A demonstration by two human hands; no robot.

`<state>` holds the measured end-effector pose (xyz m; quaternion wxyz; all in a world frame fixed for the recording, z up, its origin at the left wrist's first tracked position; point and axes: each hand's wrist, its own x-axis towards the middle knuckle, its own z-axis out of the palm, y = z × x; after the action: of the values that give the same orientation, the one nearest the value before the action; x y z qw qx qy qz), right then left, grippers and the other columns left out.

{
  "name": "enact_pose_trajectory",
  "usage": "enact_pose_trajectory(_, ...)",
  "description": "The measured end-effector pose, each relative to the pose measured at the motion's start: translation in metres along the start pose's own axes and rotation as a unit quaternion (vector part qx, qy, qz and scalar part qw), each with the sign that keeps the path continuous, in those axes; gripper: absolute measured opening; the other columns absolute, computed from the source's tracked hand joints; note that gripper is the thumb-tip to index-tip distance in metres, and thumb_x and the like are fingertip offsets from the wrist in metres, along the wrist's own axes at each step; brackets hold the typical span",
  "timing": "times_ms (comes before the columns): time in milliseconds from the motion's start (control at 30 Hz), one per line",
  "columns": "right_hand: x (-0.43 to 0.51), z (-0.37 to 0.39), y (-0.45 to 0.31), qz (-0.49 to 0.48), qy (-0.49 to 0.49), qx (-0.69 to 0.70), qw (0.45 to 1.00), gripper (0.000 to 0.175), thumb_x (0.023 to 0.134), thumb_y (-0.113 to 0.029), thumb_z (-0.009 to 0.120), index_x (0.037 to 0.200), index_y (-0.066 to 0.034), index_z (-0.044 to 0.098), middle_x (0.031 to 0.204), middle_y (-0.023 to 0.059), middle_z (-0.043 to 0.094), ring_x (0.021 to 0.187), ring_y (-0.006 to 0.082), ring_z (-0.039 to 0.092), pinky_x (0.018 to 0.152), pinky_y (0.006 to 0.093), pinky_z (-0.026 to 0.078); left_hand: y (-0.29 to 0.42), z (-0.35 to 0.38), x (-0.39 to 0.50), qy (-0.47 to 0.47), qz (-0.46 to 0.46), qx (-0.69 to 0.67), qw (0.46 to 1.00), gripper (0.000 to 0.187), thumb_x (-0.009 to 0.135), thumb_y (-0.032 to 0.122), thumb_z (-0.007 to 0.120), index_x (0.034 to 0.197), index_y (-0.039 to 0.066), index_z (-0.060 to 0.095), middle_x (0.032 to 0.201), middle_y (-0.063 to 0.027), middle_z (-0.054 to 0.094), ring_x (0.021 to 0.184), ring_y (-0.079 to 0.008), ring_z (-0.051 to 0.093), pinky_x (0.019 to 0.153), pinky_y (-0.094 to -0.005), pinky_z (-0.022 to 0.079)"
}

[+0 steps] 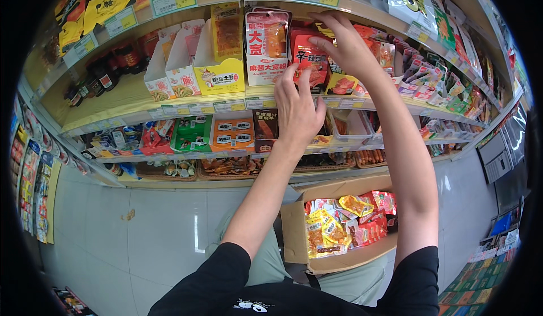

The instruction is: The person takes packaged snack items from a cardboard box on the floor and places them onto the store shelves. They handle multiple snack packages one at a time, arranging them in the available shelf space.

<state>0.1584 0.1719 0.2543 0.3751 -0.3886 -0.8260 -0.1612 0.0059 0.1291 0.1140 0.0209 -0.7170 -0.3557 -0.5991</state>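
Observation:
On the middle shelf, a red snack packet (311, 61) stands upright in the row of boxed snacks, between my two hands. My left hand (299, 104) is at its lower left, fingertips at the packet's lower edge; whether they grip it cannot be told. My right hand (345, 44) reaches over from the right, its thumb near the packet's upper right edge and its fingers spread above. Left of the packet stands a white and red snack packet (267, 46) in a display box, then a yellow display box (219, 78) holding a yellow packet.
An open cardboard box (295, 231) of mixed snack packets rests by my lap. Glass jars (106, 76) stand at the middle shelf's left. Lower shelves hold a green box (191, 133), an orange box (233, 134) and a clear plastic bin (350, 125). Bagged snacks (409, 2) fill the shelf above.

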Motion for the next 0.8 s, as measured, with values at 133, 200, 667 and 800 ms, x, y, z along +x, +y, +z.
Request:
enact_pose_trajectory(133,-0.01,0.012,-0.002,-0.001,0.022,-0.064,0.998,0.057,0.095,-0.024,0.079,0.146,-0.0064,0.06,0.142,0.0213,0.06,0.129,0.043,0.059,0.109,0.0502,0.049,0.001,-0.001,0.0,0.004,0.0,0.001,1.0,0.075,0.082,0.009,0.079,0.147,-0.001,0.043,0.151,-0.0256,0.038,0.138,-0.0474,0.041,0.117,-0.0575,0.035)
enact_pose_trajectory(200,-0.018,0.017,-0.002,-0.007,0.046,-0.1,0.994,0.059,0.096,-0.025,0.078,0.147,-0.0046,0.059,0.146,0.023,0.058,0.131,0.0443,0.058,0.111,0.0513,0.047,0.0,0.0,0.0,0.006,0.002,0.014,1.0,0.075,0.082,0.009,0.08,0.147,0.0,0.044,0.151,-0.026,0.039,0.14,-0.0472,0.041,0.118,-0.0573,0.035)
enact_pose_trajectory(667,-0.257,0.008,-0.118,0.25,0.129,0.005,0.959,0.044,0.104,-0.006,0.055,0.148,0.0002,0.053,0.153,0.0209,0.053,0.145,0.0378,0.048,0.121,0.0475,0.037,-0.005,0.005,-0.005,0.031,-0.008,0.005,0.999,0.068,0.083,0.008,0.078,0.141,-0.002,0.043,0.145,-0.0258,0.04,0.137,-0.0476,0.043,0.115,-0.0576,0.037)
enact_pose_trajectory(800,-0.384,0.039,-0.169,0.398,0.11,-0.003,0.911,0.033,0.104,-0.005,0.055,0.136,0.0032,0.058,0.141,0.0217,0.059,0.133,0.0384,0.055,0.116,0.0483,0.041,-0.004,0.003,-0.003,0.038,-0.004,0.011,0.999,0.068,0.083,0.009,0.079,0.139,-0.002,0.043,0.143,-0.0258,0.041,0.135,-0.0474,0.044,0.114,-0.0568,0.039)
